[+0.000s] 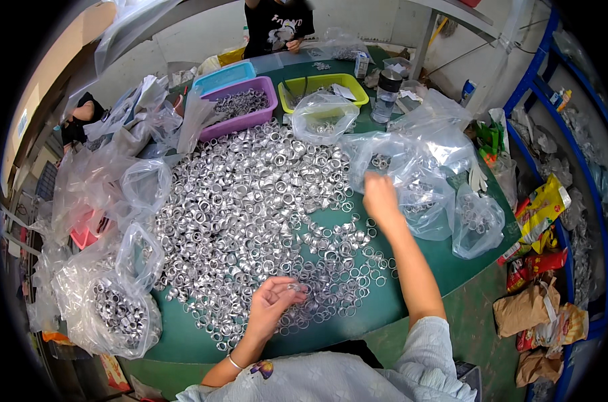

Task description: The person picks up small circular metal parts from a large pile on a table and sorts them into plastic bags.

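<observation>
Pale grey-blue top w/ short sleeves, fabric lightly textured; small purple-and-yellow butterfly-like motif near left shoulder. Thin silver bangle on left wrist. Left hand (272, 305) & right hand (379, 194) bare, no gloves.

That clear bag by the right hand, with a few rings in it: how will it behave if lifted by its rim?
The clear bag is thin, crumpled film, so it will likely sag and fold rather than hold shape. The rings inside would probably slide to the lowest point. The right hand is at its mouth; the film looks glossy, so perhaps slippery.
</observation>
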Action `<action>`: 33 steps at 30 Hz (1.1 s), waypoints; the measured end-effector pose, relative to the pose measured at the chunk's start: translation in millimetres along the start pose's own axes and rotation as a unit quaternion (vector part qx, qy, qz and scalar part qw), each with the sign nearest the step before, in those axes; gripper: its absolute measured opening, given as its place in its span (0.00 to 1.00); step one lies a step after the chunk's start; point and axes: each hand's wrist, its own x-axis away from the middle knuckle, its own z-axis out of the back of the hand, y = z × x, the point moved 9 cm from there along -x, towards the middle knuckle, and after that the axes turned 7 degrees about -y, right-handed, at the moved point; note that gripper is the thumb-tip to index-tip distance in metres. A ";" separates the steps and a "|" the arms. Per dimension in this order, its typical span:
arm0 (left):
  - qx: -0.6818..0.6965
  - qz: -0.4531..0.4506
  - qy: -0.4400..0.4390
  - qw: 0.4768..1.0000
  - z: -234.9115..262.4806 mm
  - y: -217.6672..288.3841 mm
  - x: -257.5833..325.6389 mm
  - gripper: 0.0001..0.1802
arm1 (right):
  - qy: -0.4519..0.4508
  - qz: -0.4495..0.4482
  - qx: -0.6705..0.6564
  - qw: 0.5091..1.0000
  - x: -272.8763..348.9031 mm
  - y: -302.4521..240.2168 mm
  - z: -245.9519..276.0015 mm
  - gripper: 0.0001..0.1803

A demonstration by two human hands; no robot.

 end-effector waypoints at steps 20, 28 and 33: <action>-0.007 -0.004 0.004 1.000 -3.9 0.9 -5.5 0.11 | 0.102 -0.093 -0.533 0.835 -8.4 63.9 52.1 0.14; 0.000 -0.006 -0.014 1.000 -10.7 0.2 -6.5 0.12 | -0.061 0.183 -0.909 0.370 54.4 -11.6 68.5 0.18; 0.009 -0.003 -0.031 0.999 -14.2 1.2 -4.3 0.12 | -0.032 0.201 -0.861 0.465 75.9 -31.5 77.9 0.19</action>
